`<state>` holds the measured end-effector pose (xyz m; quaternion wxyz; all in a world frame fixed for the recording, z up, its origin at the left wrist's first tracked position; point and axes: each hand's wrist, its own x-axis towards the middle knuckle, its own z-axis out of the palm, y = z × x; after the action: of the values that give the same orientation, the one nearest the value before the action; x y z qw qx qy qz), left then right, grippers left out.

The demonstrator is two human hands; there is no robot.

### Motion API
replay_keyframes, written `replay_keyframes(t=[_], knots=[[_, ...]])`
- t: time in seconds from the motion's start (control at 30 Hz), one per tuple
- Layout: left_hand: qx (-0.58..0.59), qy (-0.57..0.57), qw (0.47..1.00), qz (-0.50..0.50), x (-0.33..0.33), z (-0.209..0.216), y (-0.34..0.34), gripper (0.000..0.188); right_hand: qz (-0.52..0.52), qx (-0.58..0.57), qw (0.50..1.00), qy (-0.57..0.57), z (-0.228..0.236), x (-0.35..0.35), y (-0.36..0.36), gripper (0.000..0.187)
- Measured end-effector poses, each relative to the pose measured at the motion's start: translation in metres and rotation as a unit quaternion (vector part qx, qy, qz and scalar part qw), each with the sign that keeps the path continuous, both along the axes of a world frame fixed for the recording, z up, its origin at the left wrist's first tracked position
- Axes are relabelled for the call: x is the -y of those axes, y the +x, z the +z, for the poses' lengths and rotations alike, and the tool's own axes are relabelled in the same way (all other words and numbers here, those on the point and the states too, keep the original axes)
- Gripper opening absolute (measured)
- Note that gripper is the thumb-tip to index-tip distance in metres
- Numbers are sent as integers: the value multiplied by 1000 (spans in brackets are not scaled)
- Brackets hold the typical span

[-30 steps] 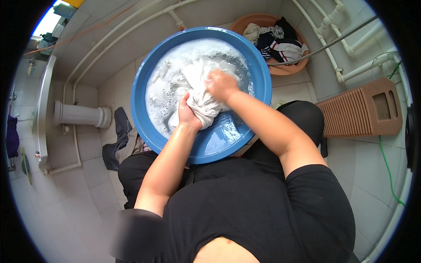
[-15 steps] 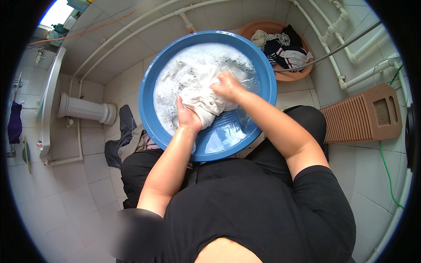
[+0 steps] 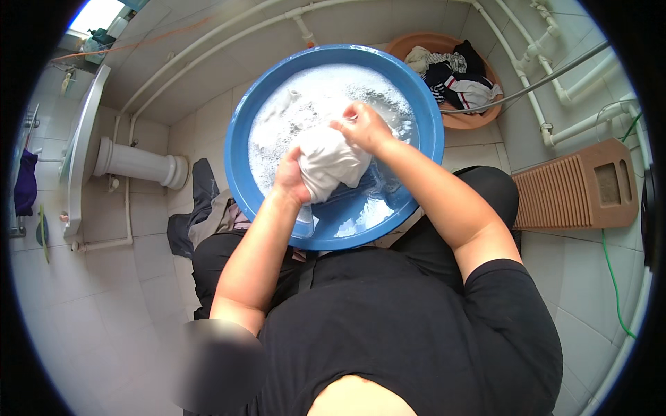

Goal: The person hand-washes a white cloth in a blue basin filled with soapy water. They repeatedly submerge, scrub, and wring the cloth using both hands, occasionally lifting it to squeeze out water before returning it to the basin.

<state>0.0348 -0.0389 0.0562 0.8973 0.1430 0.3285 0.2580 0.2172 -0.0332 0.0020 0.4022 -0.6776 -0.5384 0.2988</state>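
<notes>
A wet white cloth garment is bunched into a rounded bundle above the blue basin, over foamy water. My left hand is wrapped round the bundle's left side, its thumb up and its other fingers hidden by the fabric. At the upper right of the bundle, my right hand has its fingers curled and pinched together on the cloth. More white fabric seems to lie in the suds at the far left of the basin, though foam covers much of it.
An orange-brown tub of mixed clothes stands at the far right. A brown washboard lies on the right beside white pipes. Dark and beige clothes lie left of the basin, near a white pedestal. A grey hose crosses at right.
The garment has gone from a loose, wrinkled spread to a tighter, rounded bundle. My left hand has turned and risen along its side; my right hand has shifted slightly right. The view has moved a little.
</notes>
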Motion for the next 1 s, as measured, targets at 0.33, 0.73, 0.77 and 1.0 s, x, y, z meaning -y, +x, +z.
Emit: replay_keyframes(t=[0.33,0.73,0.77,1.0], knots=[[228,121,962,86,-37,91,-8,46,269,-131,954,-1,15,15,-14,54],[-355,365,861,-1,-32,9,-40,56,71,-354,933,-3,69,6,28,26],[-441,430,784,-73,-28,2,-36,67,95,-307,947,-14,72,9,27,27],[-389,556,702,-218,-6,37,8,57,319,-349,881,-27,97,30,13,31]])
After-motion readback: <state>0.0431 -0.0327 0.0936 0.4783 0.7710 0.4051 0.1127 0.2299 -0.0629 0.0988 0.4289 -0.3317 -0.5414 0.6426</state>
